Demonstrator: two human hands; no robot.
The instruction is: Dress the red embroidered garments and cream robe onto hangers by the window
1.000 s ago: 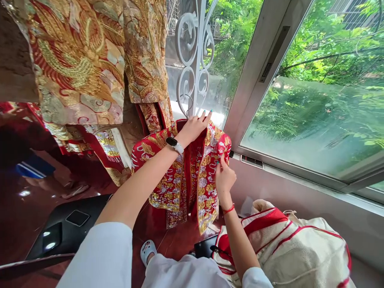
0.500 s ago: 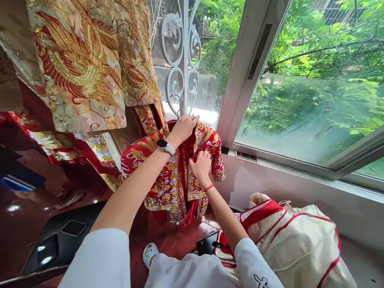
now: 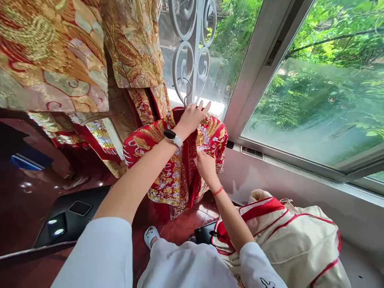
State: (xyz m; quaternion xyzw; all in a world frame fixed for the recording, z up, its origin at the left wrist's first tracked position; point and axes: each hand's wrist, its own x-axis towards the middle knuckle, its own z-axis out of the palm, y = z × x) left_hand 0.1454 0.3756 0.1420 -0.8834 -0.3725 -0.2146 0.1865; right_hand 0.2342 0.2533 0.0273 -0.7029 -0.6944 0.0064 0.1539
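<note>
A small red jacket [image 3: 163, 168] with gold and silver embroidery hangs on a wire hanger [image 3: 183, 90] hooked to a white scrolled window grille [image 3: 195, 52]. My left hand [image 3: 192, 117], with a watch on its wrist, grips the jacket's collar just under the hook, fingertips lifted. My right hand [image 3: 204, 166], a red cord around its wrist, pinches the jacket's front edge near the chest opening.
Larger gold and red embroidered garments [image 3: 69, 60] hang at the upper left. A cream bag with red stripes [image 3: 288, 236] sits on the sill [image 3: 300, 192] at the right. A black case [image 3: 69, 218] lies on the glossy red floor. Window glass [image 3: 315, 100] fills the right.
My right hand has moved from the jacket's right shoulder to the front opening and drawn the fronts together. My left hand has stayed on the collar. The view has tilted down slightly.
</note>
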